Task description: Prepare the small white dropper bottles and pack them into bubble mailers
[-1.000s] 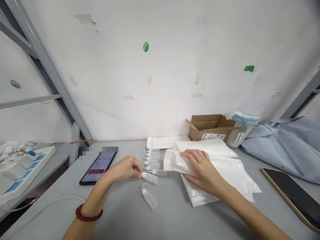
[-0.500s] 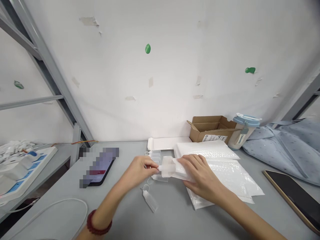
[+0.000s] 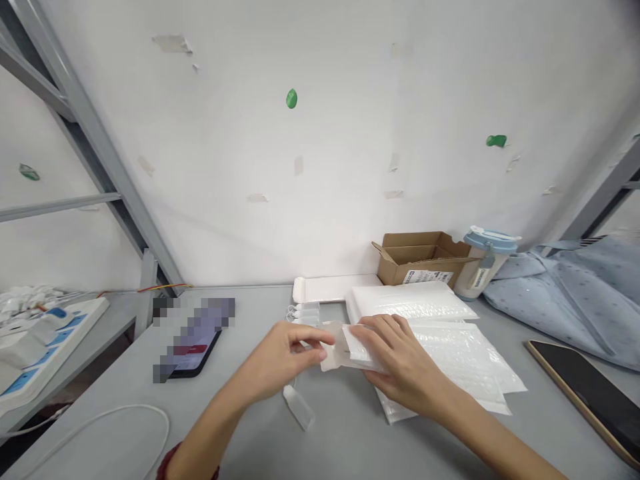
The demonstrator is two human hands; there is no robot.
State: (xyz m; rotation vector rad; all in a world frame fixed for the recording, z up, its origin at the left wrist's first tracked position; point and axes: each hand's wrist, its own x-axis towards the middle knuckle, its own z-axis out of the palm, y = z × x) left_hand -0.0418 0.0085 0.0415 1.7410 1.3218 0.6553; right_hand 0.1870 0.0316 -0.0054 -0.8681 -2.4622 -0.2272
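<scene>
My right hand [image 3: 395, 353] is wrapped round a small white box [image 3: 356, 343], its open end and pale, translucent-looking flaps pointing left. At that end is my left hand [image 3: 290, 353], thumb and forefinger slightly apart and close against a flap; I see nothing held between them. Whatever is inside the box is hidden. Below my left hand, a small translucent squeeze bottle [image 3: 300, 405] lies on the grey table. Several more small bottles [image 3: 306, 312] lie behind the hands, partly covered by my left hand.
White bubble mailers [image 3: 460, 360] lie under and beyond my right hand. Behind are a flat white box [image 3: 335, 288], a brown carton [image 3: 420, 267] and a lidded cup [image 3: 480, 267]. Phones lie left [image 3: 200, 353] and right [image 3: 585, 393]; a white cable [image 3: 135, 408] loops at front left.
My left hand has moved from pinching a small white tip at the box's open end to the flap, and its fingers have parted. The tip is out of sight. My right hand keeps the box.
</scene>
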